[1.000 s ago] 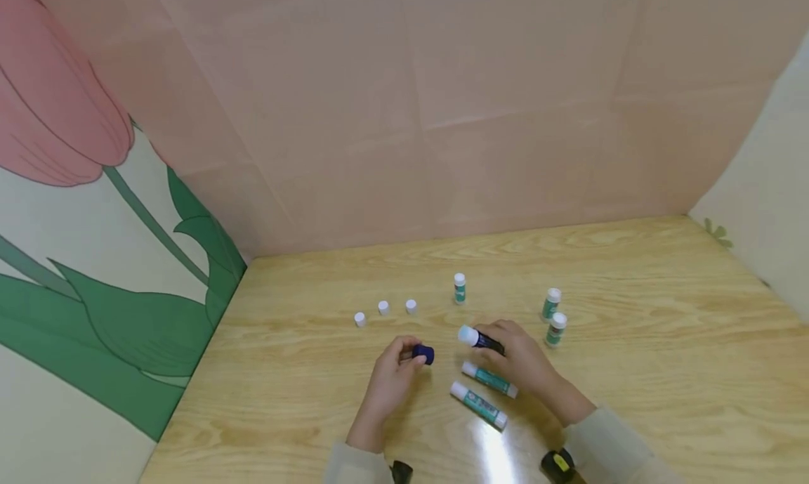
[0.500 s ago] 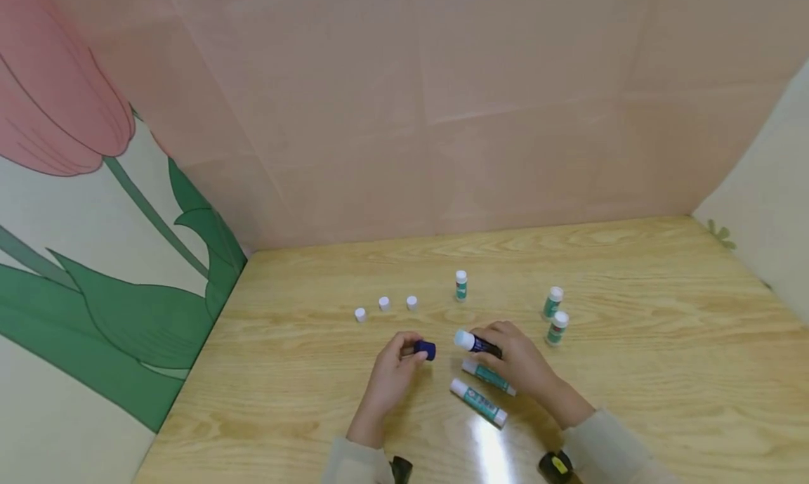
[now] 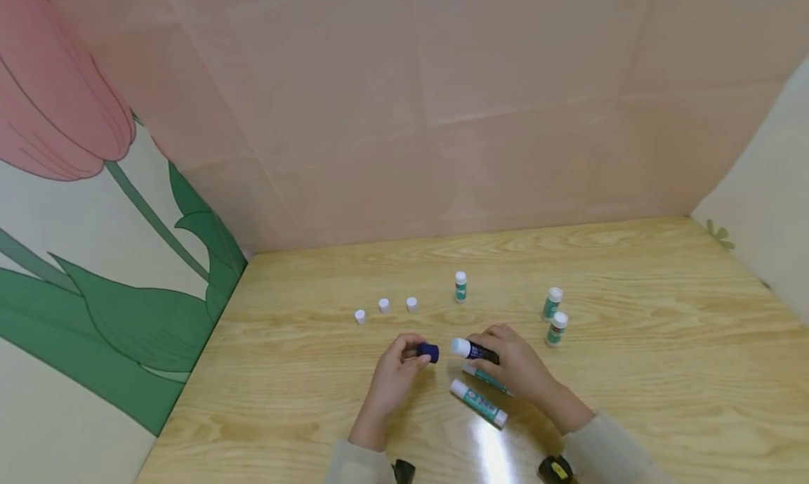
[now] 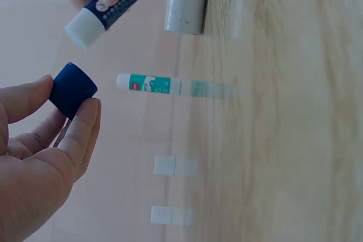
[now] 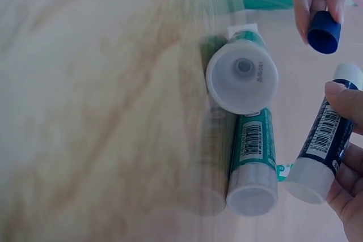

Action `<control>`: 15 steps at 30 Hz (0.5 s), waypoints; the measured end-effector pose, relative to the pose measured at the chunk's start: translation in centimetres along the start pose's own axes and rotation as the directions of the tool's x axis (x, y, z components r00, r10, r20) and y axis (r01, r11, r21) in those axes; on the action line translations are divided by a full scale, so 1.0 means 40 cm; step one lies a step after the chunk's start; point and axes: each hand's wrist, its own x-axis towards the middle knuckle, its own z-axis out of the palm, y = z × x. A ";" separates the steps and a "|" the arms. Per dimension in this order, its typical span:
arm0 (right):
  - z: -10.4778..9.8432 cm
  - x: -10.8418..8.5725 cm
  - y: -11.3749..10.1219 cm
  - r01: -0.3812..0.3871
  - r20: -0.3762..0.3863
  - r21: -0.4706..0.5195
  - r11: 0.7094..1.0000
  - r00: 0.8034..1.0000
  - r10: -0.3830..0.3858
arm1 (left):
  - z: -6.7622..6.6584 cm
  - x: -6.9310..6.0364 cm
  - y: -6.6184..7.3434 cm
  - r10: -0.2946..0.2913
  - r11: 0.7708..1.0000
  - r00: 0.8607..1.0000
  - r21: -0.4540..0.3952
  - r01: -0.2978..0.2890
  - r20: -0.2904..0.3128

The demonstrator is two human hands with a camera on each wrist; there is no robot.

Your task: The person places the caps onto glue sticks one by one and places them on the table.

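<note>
My left hand [image 3: 393, 380] pinches a dark blue cap [image 3: 429, 352] between thumb and fingertips. In the right wrist view the hollow end of that cap [image 5: 324, 39] is visible. Opposite it, my right hand [image 3: 521, 369] grips a dark blue glue stick [image 3: 482, 352] whose bare white end points at the cap. A short gap separates the two; both are held above the table. The left wrist view shows the label and white end of the glue stick [image 4: 122, 5]. Beneath my right hand lies a green glue stick [image 3: 485, 378], partly covered. Nearer me lies another green glue stick [image 3: 479, 404].
Three small white caps stand in a loose row, the rightmost white cap [image 3: 412, 304] beyond my left hand. A small green glue stick [image 3: 461, 287] stands upright farther back. Two more upright ones, including the nearer green glue stick [image 3: 557, 329], stand right on the wooden table [image 3: 663, 343].
The blue cap has shifted slightly right and the blue glue stick slightly left, so the gap between them is narrower. The right hand now covers more of the upper lying green glue stick.
</note>
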 end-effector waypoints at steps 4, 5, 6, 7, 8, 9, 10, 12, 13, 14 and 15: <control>-0.002 -0.002 -0.005 -0.010 0.009 0.005 1.000 1.000 0.010 | 0.003 0.004 -0.014 0.015 1.000 1.000 -0.013 -0.015 0.003; -0.002 -0.003 -0.006 -0.009 0.008 0.006 1.000 1.000 0.009 | 0.003 0.007 -0.021 0.018 1.000 1.000 -0.020 -0.018 0.003; -0.002 -0.003 -0.007 -0.008 0.006 0.005 1.000 1.000 0.008 | 0.004 0.009 -0.030 0.018 1.000 1.000 -0.024 -0.018 0.004; -0.001 -0.004 -0.008 -0.006 0.005 0.007 1.000 1.000 0.006 | 0.005 0.012 -0.038 0.018 0.999 1.000 -0.027 -0.018 0.003; -0.001 -0.005 -0.008 -0.004 0.003 0.006 1.000 1.000 0.004 | 0.005 0.015 -0.047 0.016 0.999 1.000 -0.030 -0.016 0.003; -0.001 -0.005 -0.009 0.000 0.001 0.005 1.000 1.000 0.000 | 0.006 0.018 -0.055 0.012 0.999 1.000 -0.035 -0.012 0.004; -0.001 -0.006 -0.009 0.005 0.000 0.005 1.000 1.000 -0.005 | 0.007 0.020 -0.062 0.012 0.999 1.000 -0.037 -0.011 0.005; -0.001 -0.007 -0.010 0.016 -0.005 0.001 1.000 1.000 -0.016 | 0.008 0.022 -0.070 0.022 0.999 1.000 -0.037 -0.021 0.008; -0.001 -0.007 -0.011 0.022 -0.009 -0.001 1.000 1.000 -0.022 | 0.008 0.022 -0.072 0.031 0.999 0.999 -0.036 -0.031 0.010; 0.000 -0.007 -0.012 0.028 -0.012 -0.006 1.000 1.000 -0.028 | 0.009 0.022 -0.073 0.038 0.999 0.999 -0.038 -0.038 0.012; 0.000 -0.007 -0.012 0.032 -0.015 -0.008 0.999 0.999 -0.032 | 0.009 0.021 -0.073 0.045 0.998 0.999 -0.037 -0.044 0.014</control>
